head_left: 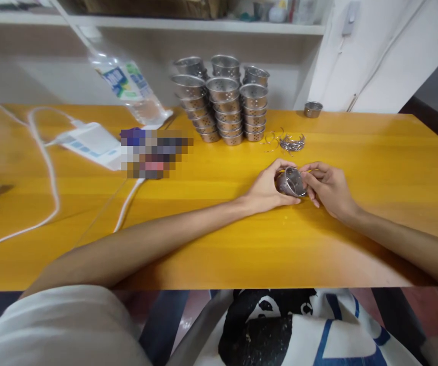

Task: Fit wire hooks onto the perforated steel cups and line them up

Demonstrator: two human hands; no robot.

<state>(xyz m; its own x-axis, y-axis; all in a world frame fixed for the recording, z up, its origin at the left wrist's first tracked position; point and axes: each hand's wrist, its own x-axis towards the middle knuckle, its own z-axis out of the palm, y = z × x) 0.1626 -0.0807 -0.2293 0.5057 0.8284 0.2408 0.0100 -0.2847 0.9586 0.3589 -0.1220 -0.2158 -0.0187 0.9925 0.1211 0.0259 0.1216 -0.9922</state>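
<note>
My left hand (268,187) is wrapped round a small perforated metal cup (283,184), which lies tilted with its mouth toward the right. At that mouth, the fingers of my right hand (327,188) are pinched together against the rim. A thin curved line like wire shows at the opening, but what the right fingertips pinch is too small to make out. Just beyond my hands lies a small pile of thin metal wire rings (292,144), some of them loose at its left side.
Several stacks of perforated metal cups (223,109) stand at the back. One single cup (312,109) sits farther right. To the left are a leaning plastic bottle (129,89), a white power strip (91,145), a white cable (49,173) and a blurred-out item (156,155). A shelf (158,23) runs behind the table.
</note>
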